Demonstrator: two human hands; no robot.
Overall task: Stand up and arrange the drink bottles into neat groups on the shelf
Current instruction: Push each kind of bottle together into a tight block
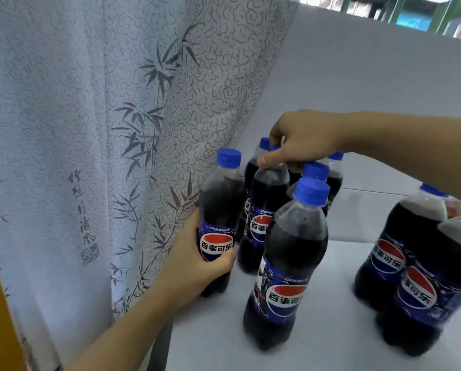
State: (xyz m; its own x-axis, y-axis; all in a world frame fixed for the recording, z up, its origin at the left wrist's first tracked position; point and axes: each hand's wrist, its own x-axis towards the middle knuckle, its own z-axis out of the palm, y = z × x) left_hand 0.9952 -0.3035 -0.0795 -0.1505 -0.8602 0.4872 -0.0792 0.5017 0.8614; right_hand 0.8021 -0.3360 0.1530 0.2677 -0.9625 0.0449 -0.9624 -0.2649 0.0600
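Bright, even daylight; soft shadows; wide-angle bending at edges; slight blur bottom right.

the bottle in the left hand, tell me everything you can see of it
The bottle in the left hand is clear plastic, filled with dark cola up to its shoulder, with a blue screw cap on. A blue label with a red, white and blue roundel and Chinese lettering wraps its middle. It stands upright at the left edge of the white shelf, beside the bamboo-print curtain. The left hand grips its lower body.
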